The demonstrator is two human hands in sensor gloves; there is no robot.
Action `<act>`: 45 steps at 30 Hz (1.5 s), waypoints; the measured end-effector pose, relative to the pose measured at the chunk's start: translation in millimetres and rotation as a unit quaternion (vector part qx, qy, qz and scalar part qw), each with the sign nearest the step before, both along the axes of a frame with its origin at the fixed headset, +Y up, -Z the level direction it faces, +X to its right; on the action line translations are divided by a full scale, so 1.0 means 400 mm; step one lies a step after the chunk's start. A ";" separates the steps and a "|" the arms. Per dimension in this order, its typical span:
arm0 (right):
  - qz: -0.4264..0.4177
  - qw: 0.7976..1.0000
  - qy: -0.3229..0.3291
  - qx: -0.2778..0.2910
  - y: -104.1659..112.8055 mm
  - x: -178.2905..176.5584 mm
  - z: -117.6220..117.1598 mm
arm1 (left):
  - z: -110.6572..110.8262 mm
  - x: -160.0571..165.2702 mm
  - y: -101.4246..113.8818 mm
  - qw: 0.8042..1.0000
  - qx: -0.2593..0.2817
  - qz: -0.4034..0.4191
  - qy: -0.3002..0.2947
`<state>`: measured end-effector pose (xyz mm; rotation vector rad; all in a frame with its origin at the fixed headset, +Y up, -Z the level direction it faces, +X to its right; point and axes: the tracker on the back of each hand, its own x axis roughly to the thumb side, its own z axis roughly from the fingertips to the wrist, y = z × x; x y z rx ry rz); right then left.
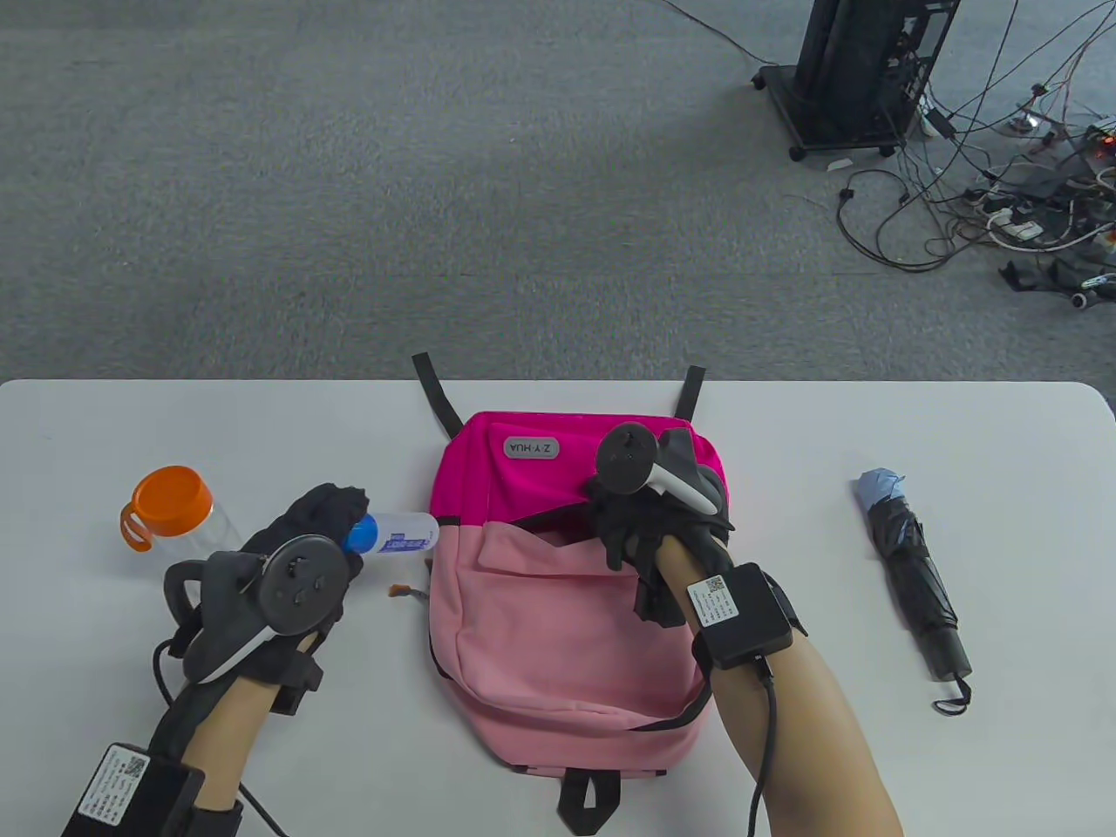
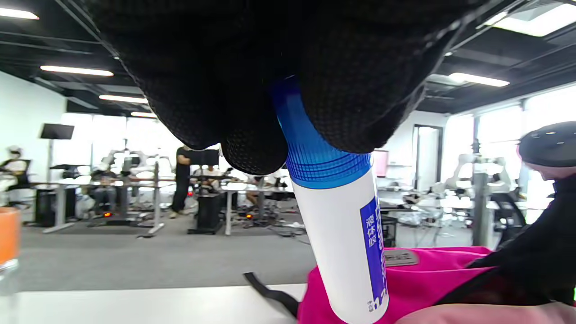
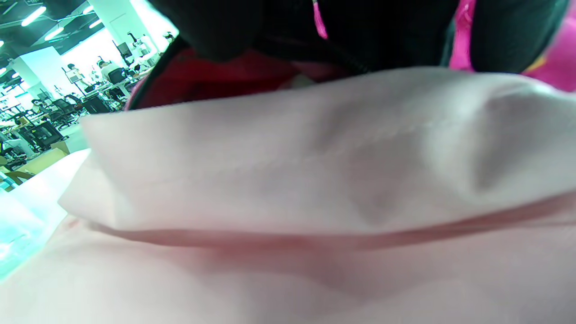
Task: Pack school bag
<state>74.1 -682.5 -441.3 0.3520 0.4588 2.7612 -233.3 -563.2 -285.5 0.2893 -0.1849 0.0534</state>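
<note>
On the tabletop (image 1: 872, 418) there are one pink backpack (image 1: 567, 628), one white glue bottle (image 1: 397, 534), one orange-lidded jar (image 1: 170, 506) and one folded umbrella (image 1: 915, 575).

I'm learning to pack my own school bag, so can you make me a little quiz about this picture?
1. True or false: the left hand holds a glue bottle by its blue cap end.
2. What lies on the table right of the pink backpack? A) folded umbrella B) book C) lunchbox
3. Fill in: the cup has an ____ lid.

Key:
1. True.
2. A, the folded umbrella.
3. Orange.
</note>
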 end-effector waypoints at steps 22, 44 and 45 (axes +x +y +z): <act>-0.040 0.999 0.002 0.013 0.012 0.026 -0.004 | -0.124 0.300 -0.156 0.990 -0.007 -0.033 -0.134; -0.043 0.996 0.003 0.081 0.050 0.029 0.044 | -0.240 0.411 -0.297 0.997 0.007 -0.070 -0.030; -0.048 0.996 0.003 0.077 0.046 0.036 0.046 | -0.247 0.416 -0.306 0.994 0.008 -0.103 -0.021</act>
